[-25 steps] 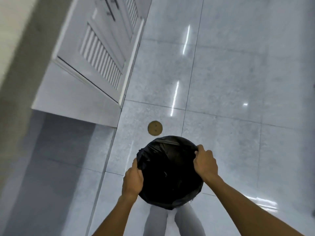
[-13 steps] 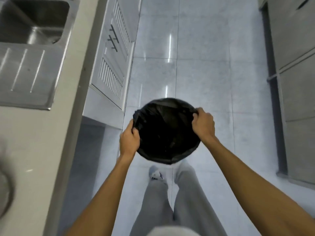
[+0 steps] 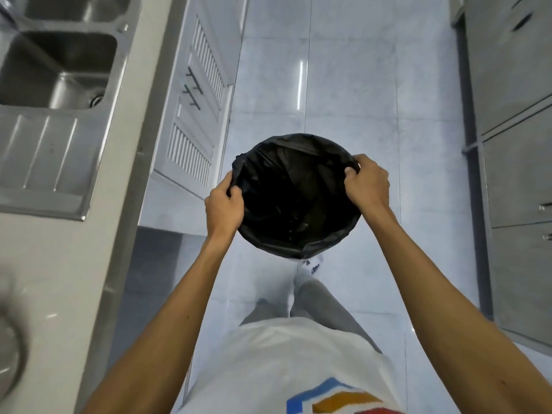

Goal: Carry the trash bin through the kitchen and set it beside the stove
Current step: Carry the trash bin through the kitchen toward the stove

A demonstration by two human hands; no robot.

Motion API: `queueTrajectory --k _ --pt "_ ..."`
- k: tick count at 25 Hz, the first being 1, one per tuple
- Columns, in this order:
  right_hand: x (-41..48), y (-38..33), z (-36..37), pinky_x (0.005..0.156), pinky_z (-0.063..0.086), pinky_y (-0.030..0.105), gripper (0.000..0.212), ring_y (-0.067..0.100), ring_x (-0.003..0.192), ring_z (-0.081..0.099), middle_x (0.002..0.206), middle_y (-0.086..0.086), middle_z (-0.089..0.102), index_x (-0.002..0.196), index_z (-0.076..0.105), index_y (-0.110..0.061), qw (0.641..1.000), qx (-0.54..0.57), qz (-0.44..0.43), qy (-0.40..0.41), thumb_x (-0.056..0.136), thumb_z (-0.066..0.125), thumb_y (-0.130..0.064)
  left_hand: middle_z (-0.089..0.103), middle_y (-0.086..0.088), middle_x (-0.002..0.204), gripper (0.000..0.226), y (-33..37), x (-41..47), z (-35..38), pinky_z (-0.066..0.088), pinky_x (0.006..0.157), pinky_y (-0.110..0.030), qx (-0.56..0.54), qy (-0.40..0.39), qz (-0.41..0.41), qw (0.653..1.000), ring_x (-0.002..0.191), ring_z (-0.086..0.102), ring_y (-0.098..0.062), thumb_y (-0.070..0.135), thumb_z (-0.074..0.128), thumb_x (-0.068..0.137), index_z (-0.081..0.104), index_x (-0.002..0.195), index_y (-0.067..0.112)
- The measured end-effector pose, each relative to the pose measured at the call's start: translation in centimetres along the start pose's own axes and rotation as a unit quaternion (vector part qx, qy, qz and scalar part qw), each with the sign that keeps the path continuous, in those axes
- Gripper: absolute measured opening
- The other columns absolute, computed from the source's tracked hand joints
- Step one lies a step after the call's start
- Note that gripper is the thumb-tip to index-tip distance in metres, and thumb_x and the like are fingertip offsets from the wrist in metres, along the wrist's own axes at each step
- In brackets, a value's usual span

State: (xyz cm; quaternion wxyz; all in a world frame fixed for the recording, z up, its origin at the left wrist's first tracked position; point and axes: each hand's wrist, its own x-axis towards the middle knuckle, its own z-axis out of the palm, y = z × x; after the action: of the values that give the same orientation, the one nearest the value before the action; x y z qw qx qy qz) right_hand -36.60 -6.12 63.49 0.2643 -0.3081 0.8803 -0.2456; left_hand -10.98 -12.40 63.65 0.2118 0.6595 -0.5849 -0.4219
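1. Head view looks straight down into the trash bin [image 3: 294, 198], which is held off the floor in front of the person's body, over the aisle between the two runs of cabinets.
2. A black liner [image 3: 277, 162] is folded over the round rim. It looks thin and slick, so it will probably slide on the rim under the fingers.
3. The left hand [image 3: 223, 206] is clenched on the rim at the left, fingers curled over the liner; the right hand [image 3: 368, 182] grips the opposite side the same way, pinching liner and rim together.
4. Judging by the easy two-handed hold at arm's length, the bin seems light, with a stiff rim. Opposite points of the rim are the sensible hold, pressing through the plastic onto the hard edge, not the loose film alone.
5. The bin's walls and base are hidden under its mouth, and its inside is too dark to tell whether anything lies in it.
6. Left of the bin runs a counter [image 3: 98, 264] with a steel sink [image 3: 56, 70] set in it, louvred doors [image 3: 194, 115] below; grey drawers [image 3: 519, 174] stand on the right.
7. A blurred round metal shape [image 3: 10, 348] is cut off at the lower left; I cannot tell whether it belongs to the stove, which is otherwise not clearly in view.
8. The person's feet are mostly hidden by the bin and shirt.
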Motion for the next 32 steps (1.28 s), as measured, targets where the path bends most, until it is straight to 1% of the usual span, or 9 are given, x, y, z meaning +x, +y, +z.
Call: queueTrajectory --k 3,7,10,12,16,19,23,26,32 --pt "4.6 -1.8 -2.7 0.081 0.042 0.032 0.035 0.033 0.109 0.063 0.12 0.011 0.068 0.129 0.06 -0.016 0.999 0.023 -0.018 0.013 0.096 0.054 -0.027 0.066 0.007 0.078 0.054 5.2 3.1 1.8 0.052 0.065 -0.03 -0.036 0.022 -0.004 0.999 0.066 0.058 -0.011 0.011 0.041 0.091 0.063 0.134 0.035" --pt "10.3 -3.8 -6.4 0.083 0.041 0.031 0.036 0.031 0.11 0.062 0.12 0.009 0.067 0.128 0.06 -0.019 0.997 0.046 -0.044 0.036 0.094 0.055 -0.031 0.062 0.04 0.066 0.054 10.9 7.3 3.9 0.044 0.06 -0.001 -0.083 0.033 0.015 0.996 0.059 0.057 0.017 0.007 0.046 0.091 0.062 0.137 0.031" --pt "15.2 -5.0 -8.9 0.083 0.043 0.032 0.037 0.031 0.108 0.063 0.117 0.009 0.067 0.127 0.062 -0.017 0.995 0.063 -0.049 0.054 0.094 0.056 -0.032 0.062 0.048 0.077 0.05 15.4 11.4 5.6 0.044 0.066 0.0 -0.117 0.031 0.026 0.992 0.068 0.058 0.024 0.006 0.05 0.091 0.065 0.134 0.027" --pt "18.9 -5.9 -9.8 0.082 0.043 0.031 0.037 0.031 0.107 0.062 0.115 0.011 0.066 0.127 0.063 -0.014 0.994 0.067 -0.046 0.071 0.094 0.057 -0.031 0.064 0.043 0.082 0.047 18.2 15.0 7.0 0.045 0.068 0.0 -0.128 0.024 0.03 0.991 0.074 0.06 0.023 0.007 0.052 0.092 0.068 0.131 0.027" --pt "27.2 -8.0 -10.5 0.08 0.043 0.03 0.037 0.029 0.104 0.062 0.113 0.012 0.065 0.125 0.064 -0.012 0.993 0.075 -0.03 0.087 0.094 0.058 -0.031 0.065 0.036 0.067 0.044 23.0 23.4 9.7 0.047 0.063 -0.002 -0.131 -0.001 0.044 0.99 0.063 0.06 0.017 0.009 0.053 0.093 0.068 0.124 0.036" --pt "34.2 -10.7 -10.9 0.083 0.052 0.034 0.036 0.028 0.105 0.064 0.114 0.011 0.066 0.124 0.064 -0.014 0.992 0.091 -0.003 0.092 0.094 0.057 -0.032 0.064 0.03 0.082 0.041 27.5 30.7 11.2 0.046 0.061 -0.001 -0.114 -0.015 0.045 0.992 0.067 0.062 0.019 0.009 0.054 0.095 0.066 0.131 0.026" --pt "42.7 -14.9 -12.0 0.089 0.053 0.036 0.032 0.028 0.106 0.064 0.114 0.011 0.067 0.122 0.065 -0.013 0.987 0.117 0.015 0.113 0.096 0.057 -0.03 0.071 0.011 0.094 0.037 33.1 39.6 12.7 0.055 0.077 -0.018 -0.088 -0.041 0.055 0.994 0.084 0.068 -0.001 0.014 0.056 0.096 0.065 0.131 0.025" --pt "49.4 -17.2 -12.6 0.087 0.052 0.034 0.031 0.028 0.105 0.064 0.113 0.01 0.068 0.121 0.066 -0.013 0.984 0.127 0.03 0.118 0.096 0.057 -0.03 0.073 -0.005 0.093 0.033 36.6 46.2 14.2 0.059 0.079 -0.031 -0.054 -0.068 0.037 0.996 0.087 0.071 -0.017 0.019 0.057 0.096 0.064 0.128 0.026" --pt "64.3 -19.4 -14.7 0.086 0.049 0.03 0.03 0.026 0.104 0.065 0.115 0.01 0.069 0.122 0.067 -0.013 0.985 0.137 0.037 0.102 0.097 0.058 -0.027 0.075 -0.008 0.093 0.029 42.9 57.5 20.9 0.06 0.078 -0.032 -0.076 -0.087 0.004 0.993 0.089 0.073 -0.022 0.021 0.06 0.096 0.064 0.125 0.024"
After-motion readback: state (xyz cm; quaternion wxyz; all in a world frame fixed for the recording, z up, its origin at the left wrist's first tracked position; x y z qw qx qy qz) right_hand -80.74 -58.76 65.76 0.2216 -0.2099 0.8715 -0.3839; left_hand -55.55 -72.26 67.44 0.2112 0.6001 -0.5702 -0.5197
